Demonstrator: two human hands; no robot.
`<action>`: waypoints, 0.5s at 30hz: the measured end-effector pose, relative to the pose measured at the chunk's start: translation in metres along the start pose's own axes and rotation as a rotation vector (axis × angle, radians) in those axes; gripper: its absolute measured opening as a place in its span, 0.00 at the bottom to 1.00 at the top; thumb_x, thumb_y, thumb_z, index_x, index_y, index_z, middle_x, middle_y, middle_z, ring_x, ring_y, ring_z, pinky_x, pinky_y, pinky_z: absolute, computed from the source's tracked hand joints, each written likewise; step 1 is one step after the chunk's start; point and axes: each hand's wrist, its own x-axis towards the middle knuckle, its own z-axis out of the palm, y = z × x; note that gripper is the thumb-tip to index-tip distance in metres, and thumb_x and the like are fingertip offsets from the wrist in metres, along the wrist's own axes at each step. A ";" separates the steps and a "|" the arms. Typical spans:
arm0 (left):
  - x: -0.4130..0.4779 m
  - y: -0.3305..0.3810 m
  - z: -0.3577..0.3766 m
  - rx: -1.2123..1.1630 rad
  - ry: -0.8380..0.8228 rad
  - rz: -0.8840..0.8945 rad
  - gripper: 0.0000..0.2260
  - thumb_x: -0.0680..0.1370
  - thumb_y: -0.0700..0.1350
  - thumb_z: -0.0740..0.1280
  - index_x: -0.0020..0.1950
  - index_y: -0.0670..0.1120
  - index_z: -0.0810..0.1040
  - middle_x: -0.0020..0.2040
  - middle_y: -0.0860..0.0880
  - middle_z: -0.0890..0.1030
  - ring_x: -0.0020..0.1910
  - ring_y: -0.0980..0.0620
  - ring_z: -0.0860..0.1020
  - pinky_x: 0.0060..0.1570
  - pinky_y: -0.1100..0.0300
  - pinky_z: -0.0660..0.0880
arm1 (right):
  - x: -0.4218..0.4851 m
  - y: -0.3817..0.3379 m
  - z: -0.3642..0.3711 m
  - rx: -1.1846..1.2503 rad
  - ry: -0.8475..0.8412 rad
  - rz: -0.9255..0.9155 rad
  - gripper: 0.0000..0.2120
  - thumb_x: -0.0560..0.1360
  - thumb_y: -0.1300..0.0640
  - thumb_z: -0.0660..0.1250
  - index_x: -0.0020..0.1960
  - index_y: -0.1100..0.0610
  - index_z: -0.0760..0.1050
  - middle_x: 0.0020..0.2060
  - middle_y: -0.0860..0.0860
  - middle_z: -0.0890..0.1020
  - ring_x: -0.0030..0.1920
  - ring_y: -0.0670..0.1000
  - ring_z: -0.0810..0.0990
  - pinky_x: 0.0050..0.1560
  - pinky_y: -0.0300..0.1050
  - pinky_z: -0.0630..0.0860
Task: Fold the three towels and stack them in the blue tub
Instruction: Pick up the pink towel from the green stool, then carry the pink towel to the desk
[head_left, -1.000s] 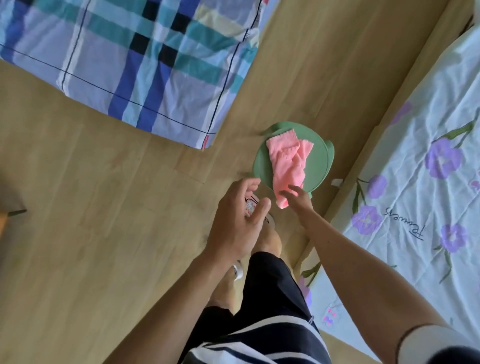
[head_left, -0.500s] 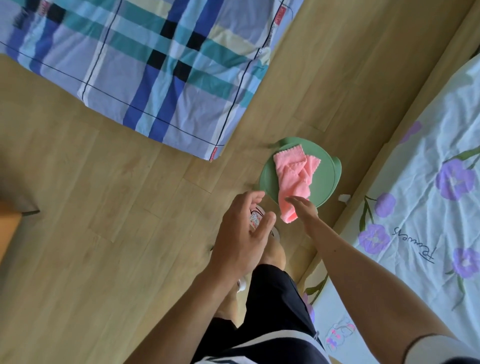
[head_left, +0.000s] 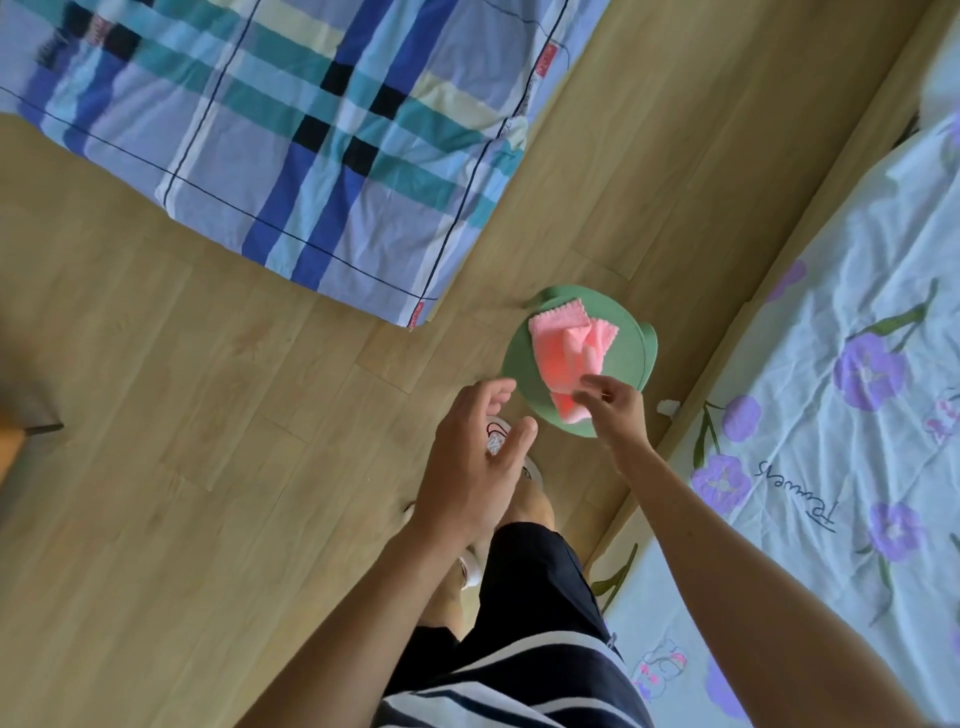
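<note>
A crumpled pink towel lies on a round green stool standing on the wooden floor. My right hand rests at the towel's near end, fingertips pinching or touching its lower corner; whether it grips is unclear. My left hand hovers open to the left of the stool, above my foot, holding nothing. No blue tub and no other towels are in view.
A plaid blue-and-teal bedsheet covers a bed at the top left. A bed with a pale floral sheet runs along the right. My legs and slippered feet stand below the stool. A wooden furniture corner shows at the left edge.
The view has shifted, so the stool and towel sit lower in frame. My right hand has moved further onto the towel's near corner; my left hand has opened slightly.
</note>
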 end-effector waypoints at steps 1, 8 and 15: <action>0.000 0.003 -0.001 -0.008 0.005 0.009 0.17 0.78 0.51 0.65 0.67 0.51 0.73 0.62 0.55 0.77 0.61 0.60 0.74 0.58 0.63 0.73 | -0.006 -0.007 -0.005 -0.056 -0.012 -0.048 0.21 0.72 0.62 0.75 0.65 0.59 0.79 0.64 0.57 0.80 0.61 0.56 0.80 0.54 0.43 0.75; -0.014 0.021 -0.037 -0.075 0.137 0.072 0.19 0.78 0.53 0.65 0.67 0.50 0.73 0.62 0.54 0.76 0.62 0.59 0.74 0.58 0.63 0.74 | -0.059 -0.074 -0.016 -0.641 -0.098 -0.482 0.31 0.72 0.74 0.65 0.75 0.64 0.67 0.63 0.60 0.74 0.62 0.61 0.77 0.70 0.56 0.72; -0.052 0.015 -0.092 -0.169 0.374 0.080 0.16 0.79 0.48 0.67 0.67 0.51 0.73 0.62 0.56 0.76 0.63 0.62 0.73 0.62 0.57 0.73 | -0.126 -0.156 0.008 -0.890 -0.075 -0.748 0.23 0.72 0.74 0.58 0.61 0.61 0.80 0.58 0.58 0.78 0.53 0.60 0.82 0.54 0.51 0.80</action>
